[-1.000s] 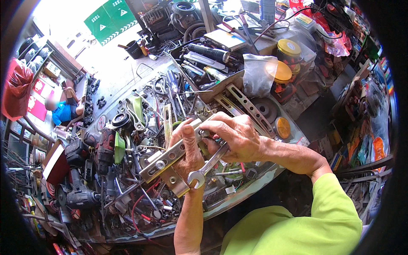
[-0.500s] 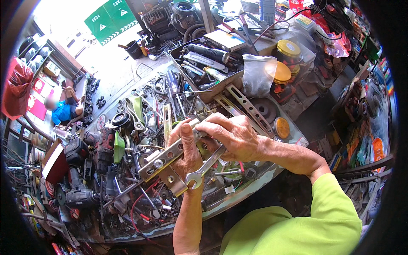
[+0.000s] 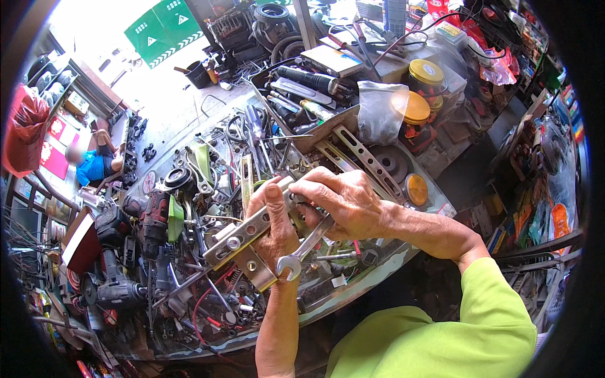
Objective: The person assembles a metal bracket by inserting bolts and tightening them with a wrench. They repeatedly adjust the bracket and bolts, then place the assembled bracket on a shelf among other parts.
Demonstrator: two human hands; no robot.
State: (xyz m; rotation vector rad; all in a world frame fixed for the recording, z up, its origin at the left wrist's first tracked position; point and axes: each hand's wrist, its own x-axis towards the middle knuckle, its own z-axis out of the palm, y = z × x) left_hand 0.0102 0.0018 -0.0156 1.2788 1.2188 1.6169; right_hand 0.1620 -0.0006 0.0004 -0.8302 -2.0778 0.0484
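Note:
My left hand (image 3: 280, 236) is closed round a slotted metal bracket (image 3: 218, 254), holding it tilted above the cluttered table. A bolt head sits in the bracket's slot near its lower left end. A broader metal plate (image 3: 257, 269) with a hole juts out beneath it. My right hand (image 3: 353, 205) keeps an open-ended spanner (image 3: 313, 239) in its palm, jaw pointing down toward my left wrist. The right thumb and fingertips pinch at the bracket's upper end; what exactly they touch there is hidden by the fingers.
Loose hardware and tools cover the table, with cordless drills (image 3: 155, 220) on the left. Beyond my hands are a tool tray (image 3: 340, 123), a clear plastic bag (image 3: 380, 113) and yellow-lidded jars (image 3: 413, 108). More slotted brackets (image 3: 372, 160) lie near an orange reflector (image 3: 416, 189). A person in blue (image 3: 94, 165) sits far left.
Almost nothing differs. The bracket and both hands have shifted very slightly to the left, with the same hold on the bracket and spanner.

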